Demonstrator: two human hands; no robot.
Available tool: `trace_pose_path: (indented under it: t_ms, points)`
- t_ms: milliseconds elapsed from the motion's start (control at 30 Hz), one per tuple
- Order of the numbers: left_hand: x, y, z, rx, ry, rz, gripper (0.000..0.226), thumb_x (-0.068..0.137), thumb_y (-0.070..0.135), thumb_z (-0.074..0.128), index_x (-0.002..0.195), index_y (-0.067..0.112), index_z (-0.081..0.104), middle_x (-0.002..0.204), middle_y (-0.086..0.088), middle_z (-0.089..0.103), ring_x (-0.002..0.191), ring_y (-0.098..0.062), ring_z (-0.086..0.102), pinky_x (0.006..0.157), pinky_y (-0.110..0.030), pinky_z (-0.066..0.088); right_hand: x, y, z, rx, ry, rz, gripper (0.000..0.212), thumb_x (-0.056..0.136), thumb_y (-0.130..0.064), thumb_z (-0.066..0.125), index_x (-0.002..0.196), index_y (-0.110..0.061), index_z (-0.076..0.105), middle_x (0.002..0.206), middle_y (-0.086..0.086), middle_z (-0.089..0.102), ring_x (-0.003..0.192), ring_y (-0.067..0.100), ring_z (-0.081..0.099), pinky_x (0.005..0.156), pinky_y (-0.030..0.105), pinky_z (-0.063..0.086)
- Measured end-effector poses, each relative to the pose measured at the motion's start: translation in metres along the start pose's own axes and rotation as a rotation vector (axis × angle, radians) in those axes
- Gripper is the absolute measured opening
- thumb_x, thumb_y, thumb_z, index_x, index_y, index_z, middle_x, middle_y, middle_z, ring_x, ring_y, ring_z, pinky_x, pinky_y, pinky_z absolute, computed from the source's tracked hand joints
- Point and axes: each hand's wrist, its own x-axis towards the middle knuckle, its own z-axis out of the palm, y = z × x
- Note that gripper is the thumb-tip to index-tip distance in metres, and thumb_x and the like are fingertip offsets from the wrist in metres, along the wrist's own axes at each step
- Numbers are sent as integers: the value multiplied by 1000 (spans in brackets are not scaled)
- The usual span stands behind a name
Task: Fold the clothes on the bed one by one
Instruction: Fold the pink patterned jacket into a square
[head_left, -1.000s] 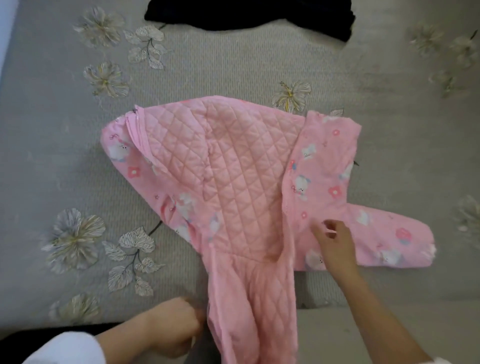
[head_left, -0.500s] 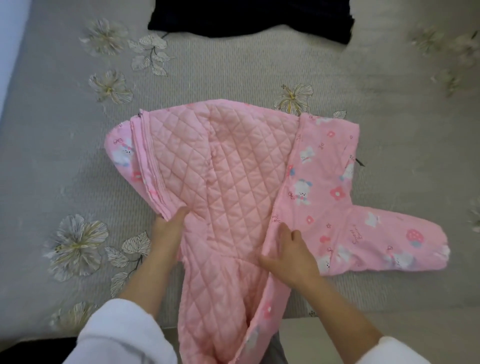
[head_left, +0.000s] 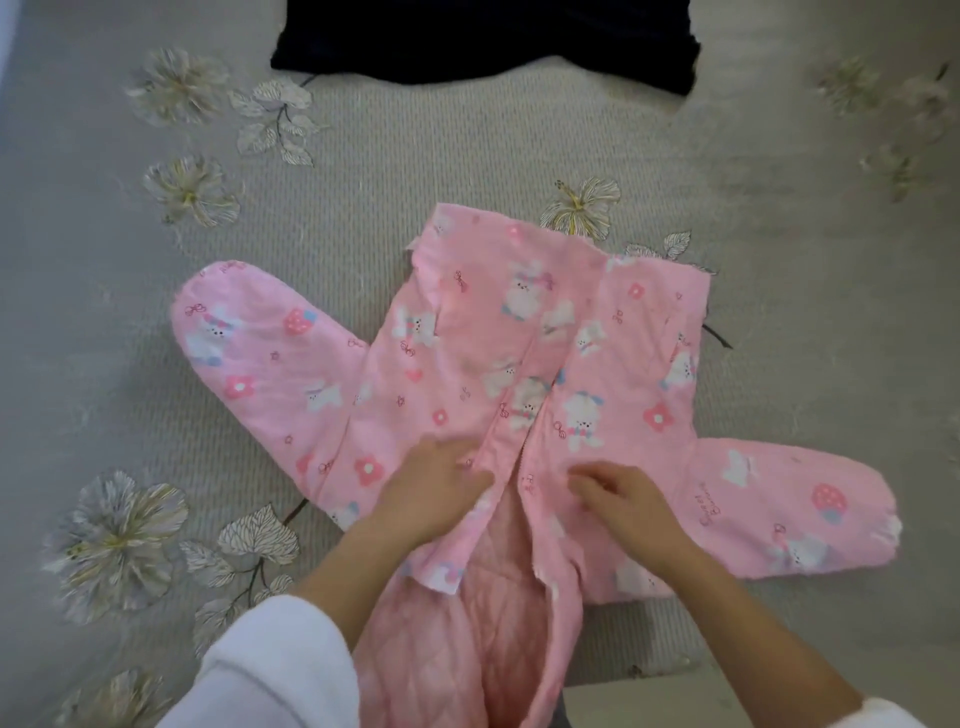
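At the near edge of the bed (head_left: 415, 156), two forearms in white sleeves (head_left: 270, 670) reach in over a pink jacket (head_left: 519, 338) printed with small white animals and flowers. The jacket's bottom part, with its quilted lining showing, drops over the near edge towards the person. The left hand (head_left: 436, 488) lies palm down on the jacket's left front, with its fingers reaching to the edge of that front beside the zip (head_left: 524, 457). Whether they pinch the edge or only press on it cannot be told. The right hand (head_left: 628, 501) is just across the zip on the other front, its fingers bent and its thumb and fingertips pinching the cloth there. The two hands are near each other, with the zip line between them. Beyond them the jacket lies print side up on the middle of the bed, its two fronts meeting along the zip. One arm of the jacket (head_left: 260, 353) is spread out towards the bed's left edge and the other (head_left: 779, 499) towards the right edge. The bed's grey cover carries pale stitched flowers (head_left: 114, 540) around the jacket. Farther up the bed, well apart from the jacket, lies a black garment (head_left: 483, 36), cut off by the top of the view.
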Motion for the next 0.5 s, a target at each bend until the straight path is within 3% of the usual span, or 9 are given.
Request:
trace_pose_path:
  t_ms: [100,167,233,267,333,400,433,500]
  points:
    - [31,-11,-27,100,538,97,58,83,35,62,139,31,45,138,-12,34,127,-30,30,107,-42,29,36,-2,-23,-52,485,41,39,87,-14,62,124,-7,55,119,11,53,104,28,54,85,32,41]
    - [55,-25,-45,183,548,19,68,86,37,61,146,38,30,149,-14,22,137,-32,17,110,-49,19,62,3,-33,-107,652,176,49,87,-19,60,130,-3,44,129,19,42,117,36,44,95,45,36]
    - [80,-40,-54,322,464,-4,69,89,48,55,147,45,18,154,-13,19,144,-29,7,113,-52,8,82,8,-38,-159,648,314,48,88,-25,58,127,-2,41,129,22,41,122,37,40,98,50,32]
    - [90,-47,-56,430,431,29,68,89,52,53,147,46,18,151,-13,26,143,-29,12,113,-54,5,92,11,-39,-203,624,332,43,90,-26,56,123,-2,43,126,23,44,120,38,42,98,50,32]
    - [105,-58,-60,610,437,108,63,88,52,55,145,42,31,123,-17,50,124,-34,42,108,-59,15,109,13,-41,-324,618,239,34,93,-23,52,117,1,47,119,24,51,114,39,47,95,50,36]
    - [115,-65,-66,701,548,176,49,91,46,53,138,34,47,86,-16,58,84,-34,60,89,-54,36,126,12,-46,-333,653,79,24,94,-14,50,113,1,50,112,24,55,107,40,51,89,48,40]
    - [116,-65,-70,712,586,152,45,94,43,46,137,32,50,79,-14,58,74,-32,60,80,-49,39,135,7,-50,-314,664,10,20,93,-11,49,110,-1,51,109,23,57,104,39,53,85,47,40]
    - [119,-68,-79,608,577,-48,45,100,38,33,143,29,40,93,-17,63,85,-34,61,81,-44,36,156,-13,-58,-251,677,-86,17,93,-12,49,108,-4,51,106,20,58,101,38,53,82,45,38]
